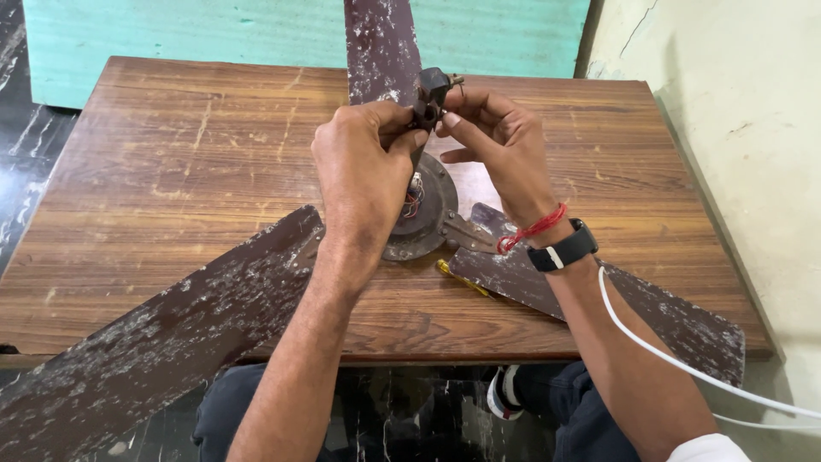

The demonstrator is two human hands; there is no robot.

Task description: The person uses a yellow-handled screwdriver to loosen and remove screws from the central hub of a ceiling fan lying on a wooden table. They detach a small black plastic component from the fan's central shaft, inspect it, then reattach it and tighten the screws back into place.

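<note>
We see one ceiling fan with three long blades, lying on one wooden table [171, 171] with a scratched brown grain. The left blade [154, 342] is dark brown metal, flat and speckled with pale flaking patches. Our left hand [363, 167] curls over the round metal motor hub [428, 214], its fingertips pinching a small dark part [432, 90] at the top of the fan's central rod. Coloured wires show inside the hub. Our right hand [500, 145] grips the same part from the other side; its wrist wears one red thread and one black watch. One yellow-handled tool [462, 278] lies beside the right blade [616, 308].
</note>
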